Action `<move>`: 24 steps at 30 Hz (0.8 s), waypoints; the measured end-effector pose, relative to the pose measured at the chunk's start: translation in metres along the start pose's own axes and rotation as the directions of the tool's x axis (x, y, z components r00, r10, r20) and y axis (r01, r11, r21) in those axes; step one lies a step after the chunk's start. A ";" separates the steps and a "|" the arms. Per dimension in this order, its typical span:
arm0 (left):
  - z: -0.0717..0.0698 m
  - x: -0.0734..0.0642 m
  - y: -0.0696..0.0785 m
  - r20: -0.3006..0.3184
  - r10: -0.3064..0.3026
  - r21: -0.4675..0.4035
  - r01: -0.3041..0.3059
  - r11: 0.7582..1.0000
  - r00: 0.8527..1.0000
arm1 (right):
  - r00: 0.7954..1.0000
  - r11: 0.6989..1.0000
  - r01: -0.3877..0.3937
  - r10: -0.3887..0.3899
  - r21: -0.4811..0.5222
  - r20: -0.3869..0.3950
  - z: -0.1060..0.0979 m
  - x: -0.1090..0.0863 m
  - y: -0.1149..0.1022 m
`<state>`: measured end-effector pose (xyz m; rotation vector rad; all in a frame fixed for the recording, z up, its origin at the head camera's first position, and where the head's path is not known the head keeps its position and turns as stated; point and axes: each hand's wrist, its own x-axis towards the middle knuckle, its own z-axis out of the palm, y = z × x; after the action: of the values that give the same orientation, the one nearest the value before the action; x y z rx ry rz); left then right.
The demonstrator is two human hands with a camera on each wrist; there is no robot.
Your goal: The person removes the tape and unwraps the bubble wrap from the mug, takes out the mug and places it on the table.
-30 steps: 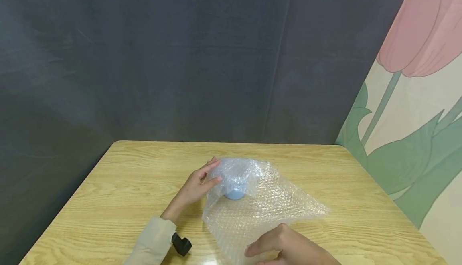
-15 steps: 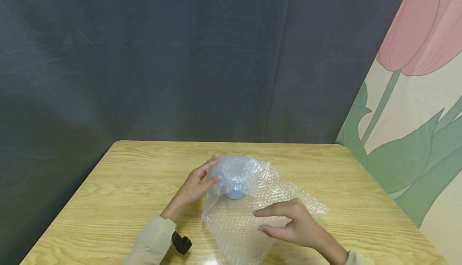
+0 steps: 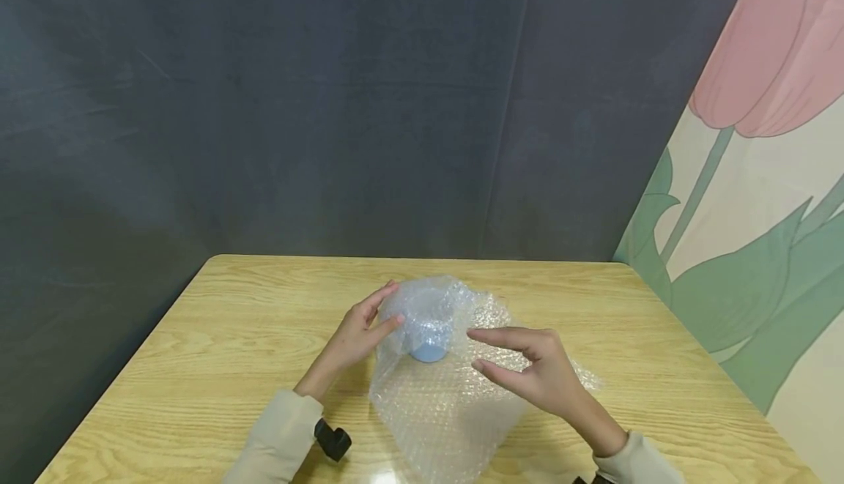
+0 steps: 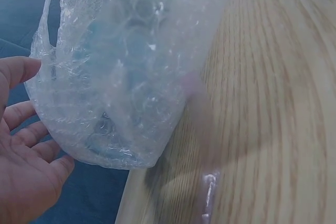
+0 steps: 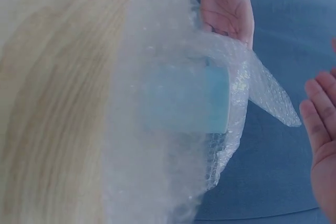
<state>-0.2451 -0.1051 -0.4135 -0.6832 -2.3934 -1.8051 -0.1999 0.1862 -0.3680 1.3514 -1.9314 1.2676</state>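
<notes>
A light blue, cup-like cylinder (image 3: 429,351) stands on the table, draped in clear bubble wrap (image 3: 442,414). Through the wrap it looks hazy; part of its blue side and a pale rim show in the right wrist view. My left hand (image 3: 356,334) touches the wrap at the cylinder's left side, its fingers loosely extended and the thumb in front; the left wrist view has the same hand (image 4: 31,166) against the wrap's edge. To the right of the cylinder, my right hand (image 3: 537,367) hovers above the sheet, thumb and fingers apart with nothing between them.
The wood-grain table (image 3: 250,337) ends at a dark curtain (image 3: 369,140) behind. A wall with painted tulips (image 3: 745,250) borders the right side. A black wrist mount (image 3: 332,441) sticks out from the left sleeve. One bubble wrap corner trails toward the table's near edge.
My right hand has risen from the wrap's near corner and moved away from me, toward the cylinder's right side. The left hand stays nearly in place; the wrap's top has lifted slightly.
</notes>
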 end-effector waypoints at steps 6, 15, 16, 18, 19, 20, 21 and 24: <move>-0.001 -0.005 0.024 0.012 -0.025 0.000 0.025 1.000 1.000 | 0.983 0.983 -0.180 0.182 0.040 -0.039 -0.004 0.012 0.003; 0.004 0.001 -0.001 -0.030 0.027 -0.038 -0.028 0.999 0.999 | 0.939 0.946 -0.324 0.320 -0.009 -0.126 -0.005 0.022 0.021; 0.004 0.002 -0.001 -0.034 0.033 -0.042 -0.034 0.999 0.999 | 0.933 0.940 -0.340 0.337 -0.005 -0.127 -0.004 0.023 0.023; 0.005 0.002 0.000 -0.043 0.043 -0.045 -0.044 0.998 0.998 | 0.922 0.929 -0.369 0.366 0.001 -0.124 -0.003 0.023 0.027; 0.005 0.002 0.001 -0.049 0.044 -0.044 -0.046 0.998 0.998 | 0.916 0.923 -0.385 0.383 0.002 -0.121 -0.003 0.023 0.029; 0.005 0.002 0.001 -0.053 0.047 -0.040 -0.049 0.998 0.998 | 0.909 0.916 -0.402 0.400 0.005 -0.116 -0.002 0.023 0.031; 0.006 0.002 0.002 -0.057 0.050 -0.040 -0.052 0.998 0.997 | 0.903 0.909 -0.416 0.414 0.007 -0.113 -0.002 0.023 0.032; 0.006 0.002 0.002 -0.069 0.051 -0.041 -0.054 0.998 0.996 | 0.889 0.894 -0.449 0.447 0.005 -0.098 0.000 0.025 0.032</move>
<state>-0.2452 -0.0981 -0.4130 -0.6707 -2.2783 -1.8331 -0.2391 0.1774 -0.3616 0.8342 -2.2583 1.4845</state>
